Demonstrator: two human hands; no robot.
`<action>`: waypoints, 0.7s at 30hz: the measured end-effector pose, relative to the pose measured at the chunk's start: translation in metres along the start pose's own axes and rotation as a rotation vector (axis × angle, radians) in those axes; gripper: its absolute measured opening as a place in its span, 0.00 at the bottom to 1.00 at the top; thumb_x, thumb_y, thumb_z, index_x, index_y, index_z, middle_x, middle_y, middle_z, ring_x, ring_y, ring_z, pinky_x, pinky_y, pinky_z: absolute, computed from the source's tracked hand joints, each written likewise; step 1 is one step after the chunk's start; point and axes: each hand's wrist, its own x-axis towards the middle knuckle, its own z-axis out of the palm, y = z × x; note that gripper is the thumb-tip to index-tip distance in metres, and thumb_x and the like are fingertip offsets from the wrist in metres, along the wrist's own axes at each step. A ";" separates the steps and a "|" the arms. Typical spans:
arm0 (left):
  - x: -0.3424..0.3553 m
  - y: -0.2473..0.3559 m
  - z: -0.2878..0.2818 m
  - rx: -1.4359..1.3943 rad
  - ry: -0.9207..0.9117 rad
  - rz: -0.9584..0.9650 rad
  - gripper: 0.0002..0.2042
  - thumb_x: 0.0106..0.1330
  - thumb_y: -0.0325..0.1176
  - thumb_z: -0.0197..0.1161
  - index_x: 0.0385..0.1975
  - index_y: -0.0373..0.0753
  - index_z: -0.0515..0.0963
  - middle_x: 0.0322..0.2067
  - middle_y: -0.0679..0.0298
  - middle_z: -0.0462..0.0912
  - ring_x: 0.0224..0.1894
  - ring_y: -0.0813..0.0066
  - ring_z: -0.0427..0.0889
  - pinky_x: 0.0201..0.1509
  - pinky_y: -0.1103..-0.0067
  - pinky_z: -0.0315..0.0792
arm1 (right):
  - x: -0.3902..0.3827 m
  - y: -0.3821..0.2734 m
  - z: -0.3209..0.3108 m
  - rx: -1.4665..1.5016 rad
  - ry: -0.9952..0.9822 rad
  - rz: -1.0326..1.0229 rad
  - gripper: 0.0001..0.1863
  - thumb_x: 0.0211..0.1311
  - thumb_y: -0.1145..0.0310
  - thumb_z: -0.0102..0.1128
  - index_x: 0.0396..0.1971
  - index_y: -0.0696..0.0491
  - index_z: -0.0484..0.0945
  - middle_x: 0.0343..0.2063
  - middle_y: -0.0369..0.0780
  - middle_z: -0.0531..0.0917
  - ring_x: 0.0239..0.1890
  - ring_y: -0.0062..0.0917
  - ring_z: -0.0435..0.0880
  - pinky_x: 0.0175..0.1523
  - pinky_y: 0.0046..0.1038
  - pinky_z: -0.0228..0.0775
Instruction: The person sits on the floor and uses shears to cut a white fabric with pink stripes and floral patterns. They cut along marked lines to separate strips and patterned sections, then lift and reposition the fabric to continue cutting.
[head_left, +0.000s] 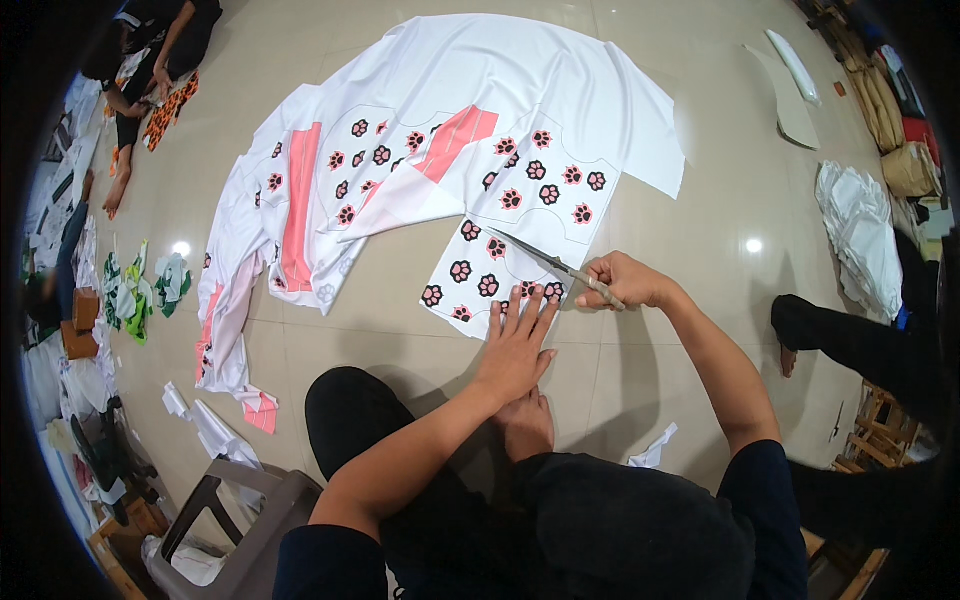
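A large white fabric sheet (530, 70) lies on the tiled floor, printed with pink-and-black paw marks, pink striped bands and thin outlines. My right hand (620, 285) grips long metal scissors (550, 256), their blades lying over the paw-print section (468, 250) that extends toward me, pointing up and left. My left hand (515, 355) rests on the lower part of that section with its fingers spread, just below the blades. My bare foot (525, 428) is beneath that hand.
Another person (150, 60) handles orange patterned fabric at upper left. A plastic stool (230, 505) stands at lower left. Fabric scraps (255, 410) lie around, green ones (135, 290) at left. A white bundle (855, 235), a dark-clothed leg (830, 325) and wooden items (880, 430) are at right.
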 end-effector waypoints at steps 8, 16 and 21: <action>0.000 0.000 0.001 -0.033 0.004 0.010 0.46 0.76 0.48 0.64 0.87 0.44 0.46 0.87 0.49 0.43 0.87 0.34 0.38 0.84 0.35 0.40 | 0.020 -0.003 -0.004 -0.097 0.029 -0.023 0.27 0.56 0.52 0.89 0.20 0.48 0.75 0.17 0.28 0.76 0.20 0.14 0.69 0.27 0.23 0.58; 0.000 0.000 0.002 -0.046 -0.002 0.001 0.46 0.76 0.46 0.65 0.88 0.44 0.45 0.87 0.50 0.43 0.87 0.36 0.38 0.84 0.37 0.39 | 0.031 -0.017 -0.002 -0.106 0.004 -0.012 0.28 0.55 0.48 0.88 0.19 0.48 0.75 0.17 0.28 0.75 0.21 0.14 0.68 0.27 0.24 0.56; 0.000 0.001 0.003 -0.036 0.018 0.012 0.46 0.76 0.47 0.65 0.87 0.43 0.46 0.86 0.49 0.44 0.87 0.36 0.38 0.84 0.37 0.39 | 0.042 -0.016 -0.003 -0.144 0.022 -0.035 0.27 0.55 0.47 0.88 0.21 0.49 0.77 0.18 0.28 0.76 0.22 0.14 0.69 0.28 0.24 0.58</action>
